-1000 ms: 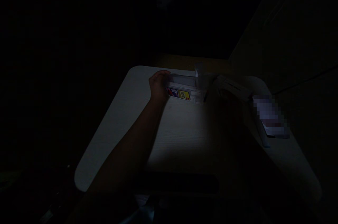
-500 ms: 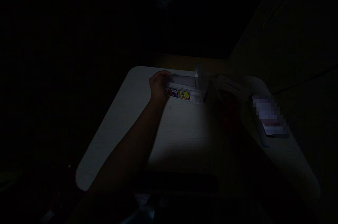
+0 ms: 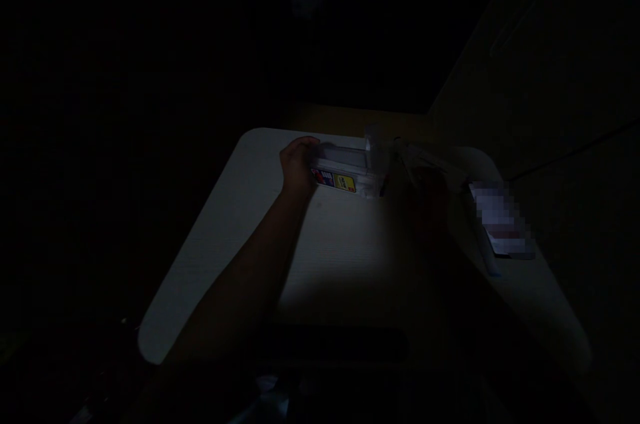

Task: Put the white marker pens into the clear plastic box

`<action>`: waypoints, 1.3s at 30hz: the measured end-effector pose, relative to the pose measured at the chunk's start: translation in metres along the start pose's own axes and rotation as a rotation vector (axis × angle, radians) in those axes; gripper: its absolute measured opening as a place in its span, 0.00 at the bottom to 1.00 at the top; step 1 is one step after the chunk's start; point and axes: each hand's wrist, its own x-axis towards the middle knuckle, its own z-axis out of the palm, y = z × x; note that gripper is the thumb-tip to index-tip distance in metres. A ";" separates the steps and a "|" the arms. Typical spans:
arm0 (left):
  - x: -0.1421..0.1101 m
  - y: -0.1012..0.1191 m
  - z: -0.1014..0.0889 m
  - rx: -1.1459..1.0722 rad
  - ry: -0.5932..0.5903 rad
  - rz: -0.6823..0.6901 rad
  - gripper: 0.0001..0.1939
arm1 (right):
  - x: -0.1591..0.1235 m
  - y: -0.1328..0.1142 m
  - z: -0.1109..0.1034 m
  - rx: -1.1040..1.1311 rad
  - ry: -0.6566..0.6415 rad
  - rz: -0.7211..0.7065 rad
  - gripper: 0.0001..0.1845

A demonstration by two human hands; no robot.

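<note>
My left hand (image 3: 297,167) is closed around the left end of a clear plastic case (image 3: 343,156) on the white table. A printed label (image 3: 334,180), yellow and dark with red, shows on the case's near side. At its right end a clear flap (image 3: 371,147) stands up. In deep shadow to the right is my right hand (image 3: 425,201), with its fingers too dark to make out. A pale, long object (image 3: 435,163) lies just beyond it; whether the hand grips it cannot be seen. A small dark red thing (image 3: 385,185) shows beside the case's right end.
The white table (image 3: 220,231) has rounded corners. At its right side lies a flat, blurred-out bright item (image 3: 500,221) with a pale bluish strip (image 3: 487,254) along its left. A wall (image 3: 565,91) rises at the right. Most of the room is dark.
The view has shifted slightly, so the table's right side and the flat item sit further left. My left hand keeps its hold on the case; the right hand stays in shadow.
</note>
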 end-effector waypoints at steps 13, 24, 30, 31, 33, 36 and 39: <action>0.003 -0.004 -0.002 0.024 -0.016 0.032 0.10 | 0.003 0.004 0.000 -0.006 0.027 -0.109 0.12; 0.000 0.002 0.001 0.025 -0.003 -0.001 0.09 | 0.004 0.000 -0.001 -0.009 0.021 -0.157 0.11; -0.001 0.005 0.001 0.050 0.004 0.009 0.09 | 0.003 -0.001 -0.003 -0.016 0.006 -0.134 0.12; 0.000 0.005 0.001 0.057 0.004 0.014 0.09 | 0.003 -0.001 -0.003 -0.012 0.009 -0.128 0.12; 0.000 0.004 0.000 0.062 0.010 0.020 0.09 | 0.002 -0.001 -0.003 0.009 0.014 -0.130 0.12; 0.002 0.000 -0.002 0.044 -0.005 0.012 0.09 | 0.001 -0.001 -0.004 0.043 0.013 -0.140 0.13; 0.004 -0.005 -0.003 0.019 -0.022 0.008 0.10 | 0.000 -0.002 -0.004 0.049 -0.007 -0.108 0.14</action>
